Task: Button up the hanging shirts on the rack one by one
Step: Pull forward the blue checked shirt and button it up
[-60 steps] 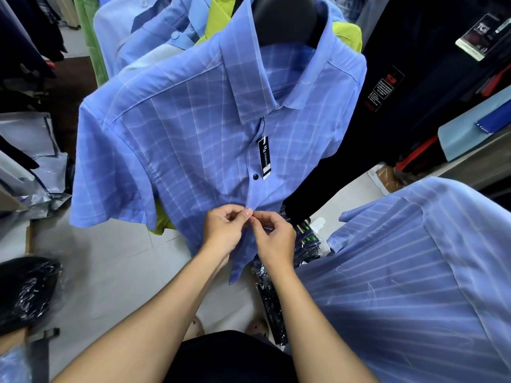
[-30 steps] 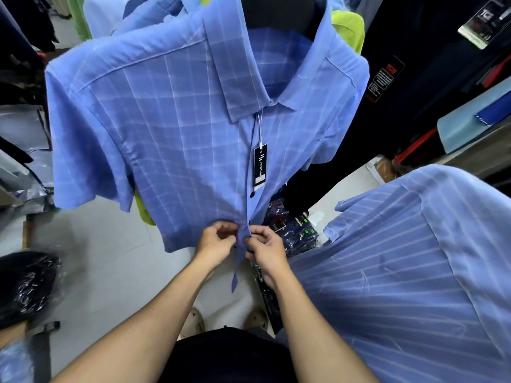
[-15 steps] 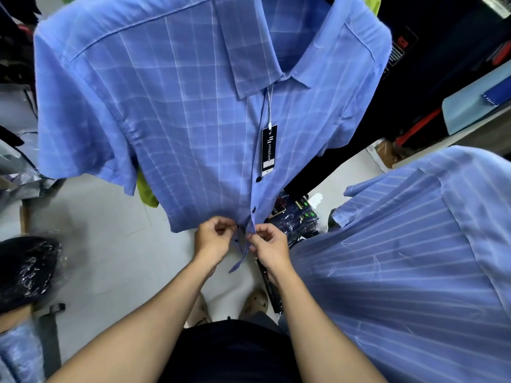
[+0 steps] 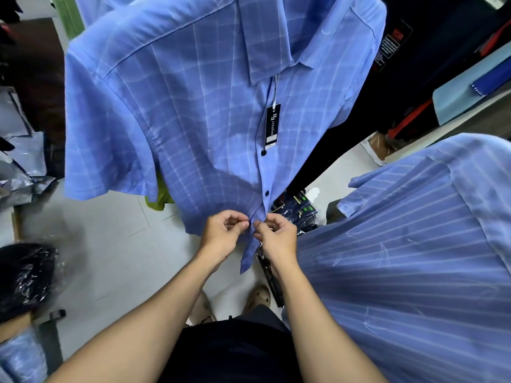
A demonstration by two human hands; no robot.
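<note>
A blue checked short-sleeved shirt hangs in front of me, with a black tag dangling from its collar. Two dark buttons on its placket, one above the other, sit closed. At the shirt's bottom, my left hand pinches the left edge of the placket, a dark button just showing at its fingertips. My right hand pinches the right edge of the placket, opposite it. The two sets of fingertips nearly touch. A loose corner of the hem hangs below between my hands.
A blue striped shirt hangs close on the right. Black garments hang behind. Bagged dark clothes lie on the pale floor. A black plastic-wrapped bundle sits at left, grey bags beyond it.
Both hands have worked down the placket from mid-shirt to the bottom hem. Another button now shows closed above them. The view has swung and the shirt sits more to the right.
</note>
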